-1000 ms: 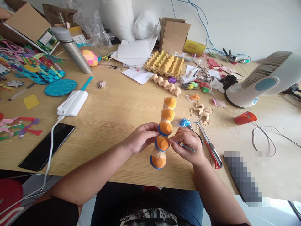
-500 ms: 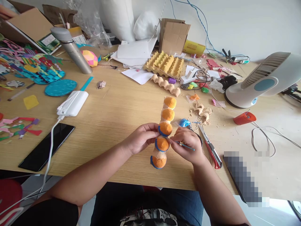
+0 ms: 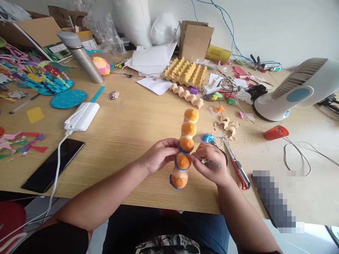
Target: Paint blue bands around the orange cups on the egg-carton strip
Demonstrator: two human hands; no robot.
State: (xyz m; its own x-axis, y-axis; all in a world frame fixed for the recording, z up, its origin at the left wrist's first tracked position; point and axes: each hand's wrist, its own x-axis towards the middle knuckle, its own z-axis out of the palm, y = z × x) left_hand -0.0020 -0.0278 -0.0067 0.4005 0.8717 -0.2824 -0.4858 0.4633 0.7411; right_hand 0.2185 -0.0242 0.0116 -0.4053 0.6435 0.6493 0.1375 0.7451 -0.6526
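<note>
A strip of egg carton (image 3: 182,173) stretches away from me over the table, its several domes covered in orange clay. Blue edging runs along the bases of the three nearest domes. My left hand (image 3: 161,155) pinches the strip from the left, near its middle, between thumb and fingers. On the other side, my right hand (image 3: 210,160) is closed around a thin blue stick-like tool (image 3: 212,163), with its fingertips close to the gap between two domes. The tool's working end is hard to make out there. A lump of blue clay (image 3: 207,138) lies just beyond my right hand.
A utility knife (image 3: 238,167) and an orange cup (image 3: 275,132) are to the right, before a white fan (image 3: 288,91). Egg trays (image 3: 185,73) stand at the back. On the left are a power bank (image 3: 82,116), a phone (image 3: 53,165) and a bottle (image 3: 83,58).
Both my hands and the carton strip stay almost in place. Part of another person's hand at the box on the far left has gone from view.
</note>
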